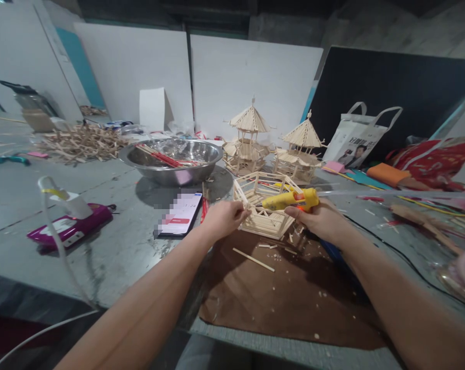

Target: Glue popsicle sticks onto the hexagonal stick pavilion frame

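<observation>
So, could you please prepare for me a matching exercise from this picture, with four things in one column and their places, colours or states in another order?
Things:
1. glue gun
2. metal bowl
3. power strip
4. phone

Descriptions:
A. purple
B. lying with its screen lit
C. in the fingers of the right hand
D. has red sticks inside

Right pairs: 1-C, 2-D, 3-A, 4-B

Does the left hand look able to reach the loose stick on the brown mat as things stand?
Probably yes: the loose stick lies uncovered on the brown mat, close to the left hand, though that hand is at the wooden frame's corner.
</observation>
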The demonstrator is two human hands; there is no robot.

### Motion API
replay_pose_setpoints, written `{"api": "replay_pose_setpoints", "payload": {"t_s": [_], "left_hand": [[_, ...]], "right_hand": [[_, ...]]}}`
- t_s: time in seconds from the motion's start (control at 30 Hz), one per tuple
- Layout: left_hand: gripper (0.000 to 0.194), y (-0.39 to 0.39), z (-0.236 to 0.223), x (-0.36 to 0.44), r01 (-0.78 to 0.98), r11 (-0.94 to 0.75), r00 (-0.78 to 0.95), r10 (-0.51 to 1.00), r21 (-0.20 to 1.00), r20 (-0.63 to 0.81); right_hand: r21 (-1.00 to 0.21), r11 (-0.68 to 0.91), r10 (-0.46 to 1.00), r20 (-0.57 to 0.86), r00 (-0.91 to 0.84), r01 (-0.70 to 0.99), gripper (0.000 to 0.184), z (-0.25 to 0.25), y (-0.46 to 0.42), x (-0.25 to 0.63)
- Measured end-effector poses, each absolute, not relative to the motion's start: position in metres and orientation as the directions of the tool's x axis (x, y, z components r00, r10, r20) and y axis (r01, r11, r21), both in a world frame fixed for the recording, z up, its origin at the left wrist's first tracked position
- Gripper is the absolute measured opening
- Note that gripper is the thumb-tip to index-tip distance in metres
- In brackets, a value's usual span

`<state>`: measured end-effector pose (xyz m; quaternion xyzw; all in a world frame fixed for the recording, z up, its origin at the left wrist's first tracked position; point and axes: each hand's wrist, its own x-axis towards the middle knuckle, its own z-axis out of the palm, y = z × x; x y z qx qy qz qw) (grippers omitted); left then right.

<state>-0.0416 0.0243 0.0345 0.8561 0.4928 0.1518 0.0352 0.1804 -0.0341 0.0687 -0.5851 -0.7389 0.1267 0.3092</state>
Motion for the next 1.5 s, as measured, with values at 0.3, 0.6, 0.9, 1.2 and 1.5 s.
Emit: {"api": "replay_pose_setpoints", "payload": {"t_s": [0.3,0.6,0.9,1.2,1.5], "left_hand": [[0.034,0.023,0.037,-0.041,0.846,-0.493,0.452,0.865,0.202,0.218],[0.035,0.022,0.038,-0.041,0.85,-0.487,0.445,0.868,0.2,0.219],[0.034,0.024,0.036,-0.042,0.835,-0.507,0.459,0.856,0.215,0.236],[0.033,0.024,0.037,-0.042,0.83,-0.508,0.456,0.856,0.232,0.243],[0.032,0.024,0.037,-0.041,0.831,-0.503,0.453,0.86,0.237,0.236]], "right_hand": [[-0.579,0.253,0.954,0.282,-0.1,0.775,0.037,0.083,-0.039,0.193],[-0.618,0.229,0.972,0.181,-0.148,0.752,0.032,0.098,-0.045,0.218],[-0.535,0.236,0.972,0.147,-0.185,0.811,0.031,0.105,-0.048,0.223],[-0.51,0.202,0.978,0.142,-0.149,0.836,0.032,0.106,-0.048,0.22],[-0.527,0.242,0.968,0.192,-0.164,0.814,0.03,0.103,-0.048,0.222]]}}
